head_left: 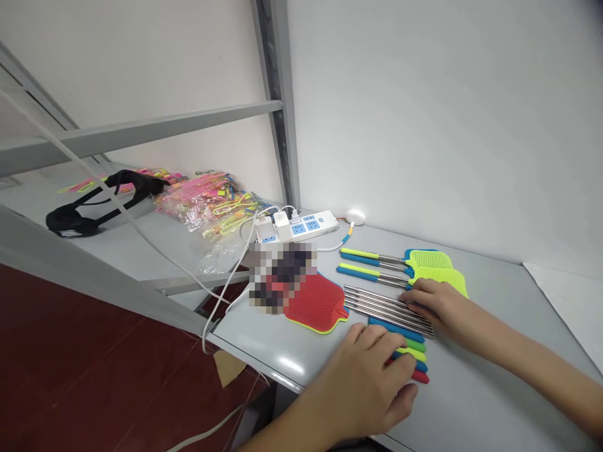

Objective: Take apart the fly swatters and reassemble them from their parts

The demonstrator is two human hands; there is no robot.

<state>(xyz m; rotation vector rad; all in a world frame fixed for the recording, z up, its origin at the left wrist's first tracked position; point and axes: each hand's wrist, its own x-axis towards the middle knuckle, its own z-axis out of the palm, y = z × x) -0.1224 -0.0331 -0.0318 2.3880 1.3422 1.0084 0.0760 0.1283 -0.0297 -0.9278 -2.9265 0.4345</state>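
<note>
My left hand (372,383) lies palm down over a row of coloured plastic handles (400,331) in blue, green, yellow and red. Its fingers are bent and apart, and they partly cover the handles. My right hand (436,301) rests with its fingertips on a bundle of thin metal rods (377,306), its fingers spread. Behind this hand are yellow fly swatters (428,258) with mesh heads, metal shafts and yellow and blue handles. Left of the rods sits a red fly swatter head (320,304) with a yellow one showing under its edge.
A white power strip (320,225) with plugs and cables stands at the back left. Plastic bags of colourful items (207,198) and a black strap (75,220) lie on the adjoining shelf. A white cable (141,232) crosses the grey rack. A blurred patch hides something beside the red head.
</note>
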